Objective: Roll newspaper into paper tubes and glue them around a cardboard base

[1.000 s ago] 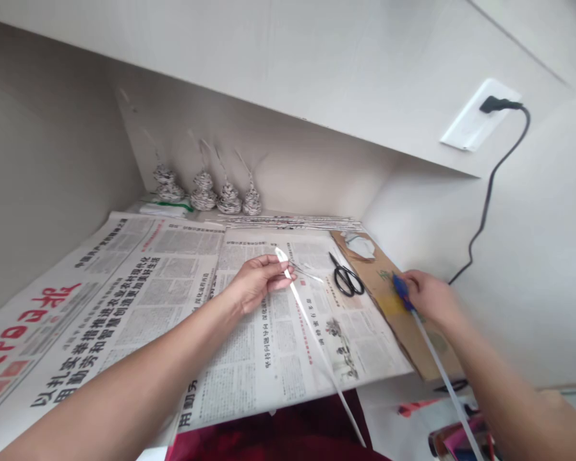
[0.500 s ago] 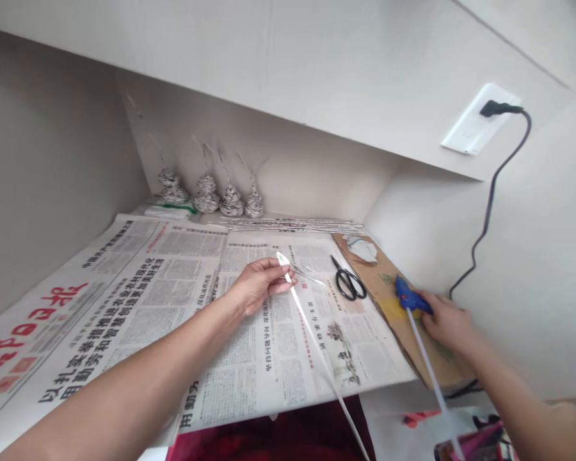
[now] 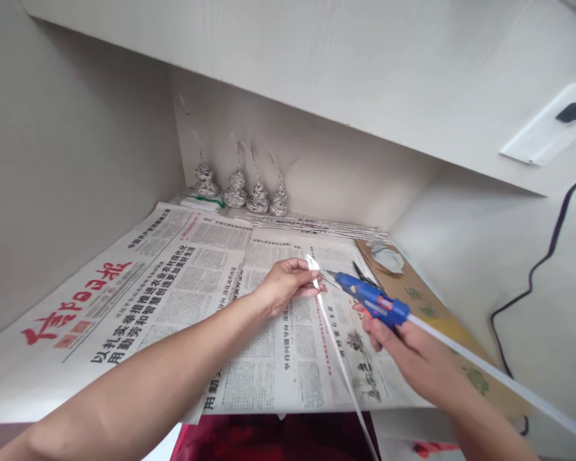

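Between thumb and fingers my left hand [image 3: 292, 286] pinches a long white paper strip [image 3: 336, 352] close to its pointed upper end. The strip runs down past the table's front edge. A thin shiny piece shows beside those fingers, too fine to name. My right hand [image 3: 403, 349] grips a blue glue gun [image 3: 372, 298] by its handle. A long white glue stick [image 3: 499, 371] trails out of the gun's back. The nozzle points left at the strip's tip, close to it; whether they touch I cannot tell.
Newspaper [image 3: 173, 288] covers the table. Black scissors [image 3: 363, 274], partly hidden by the gun, lie beside a cardboard piece [image 3: 432, 314]. Thin paper rods [image 3: 317, 225] and several woven gourd shapes [image 3: 235, 190] sit at the back. A black cord [image 3: 552, 253] hangs at right.
My right hand has lifted the glue gun off the cardboard and brought it left, beside the strip's tip. My left hand keeps its pinch. The whole view has shifted.
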{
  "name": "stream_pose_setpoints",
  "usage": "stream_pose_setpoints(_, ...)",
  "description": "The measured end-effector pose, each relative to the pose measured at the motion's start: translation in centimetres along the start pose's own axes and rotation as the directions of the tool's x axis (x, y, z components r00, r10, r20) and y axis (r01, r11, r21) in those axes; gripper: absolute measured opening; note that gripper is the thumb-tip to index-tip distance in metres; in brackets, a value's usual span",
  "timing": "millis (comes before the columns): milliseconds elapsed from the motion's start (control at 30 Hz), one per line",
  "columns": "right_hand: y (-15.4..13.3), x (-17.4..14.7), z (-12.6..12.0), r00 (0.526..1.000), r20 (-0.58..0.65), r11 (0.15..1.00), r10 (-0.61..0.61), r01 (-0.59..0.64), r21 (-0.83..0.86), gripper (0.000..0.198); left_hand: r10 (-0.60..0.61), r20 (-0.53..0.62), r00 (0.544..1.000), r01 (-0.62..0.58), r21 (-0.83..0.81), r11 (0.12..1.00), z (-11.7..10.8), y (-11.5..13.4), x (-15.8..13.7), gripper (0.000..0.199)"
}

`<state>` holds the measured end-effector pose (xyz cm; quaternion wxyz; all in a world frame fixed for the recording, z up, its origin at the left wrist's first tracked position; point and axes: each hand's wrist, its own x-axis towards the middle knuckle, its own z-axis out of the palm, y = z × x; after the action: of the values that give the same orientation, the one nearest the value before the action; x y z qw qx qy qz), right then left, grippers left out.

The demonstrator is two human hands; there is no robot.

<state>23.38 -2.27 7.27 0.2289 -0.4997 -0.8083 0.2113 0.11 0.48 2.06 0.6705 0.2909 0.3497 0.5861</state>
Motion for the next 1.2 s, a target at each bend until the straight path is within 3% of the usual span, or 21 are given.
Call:
stream_pose_setpoints(133, -1.2, 0.4, 1.6, 0.993, 0.12, 1.0, 0.014, -0.014, -0.004, 0.03, -0.002, -0.005, 1.0, 0.002, -0.017, 1.0, 0.0, -0.2, 0.1, 0.013)
stream_pose_setpoints(733, -0.9, 0.8, 2.0, 0.998, 0.066, 0.991, -0.016, 0.025, -0.132, 0.028, 0.001, 0.034, 0.999, 0.0, -0.011, 1.0, -0.4, 0.0, 0.2, 0.016)
stream_pose_setpoints(1200, -2.1, 0.8, 1.6, 0.993, 0.032, 0.975, -0.113, 0.117, -0.191, 0.022, 0.003, 0.032, 0.999, -0.002, -0.013, 1.0, -0.3, 0.1, 0.2, 0.016)
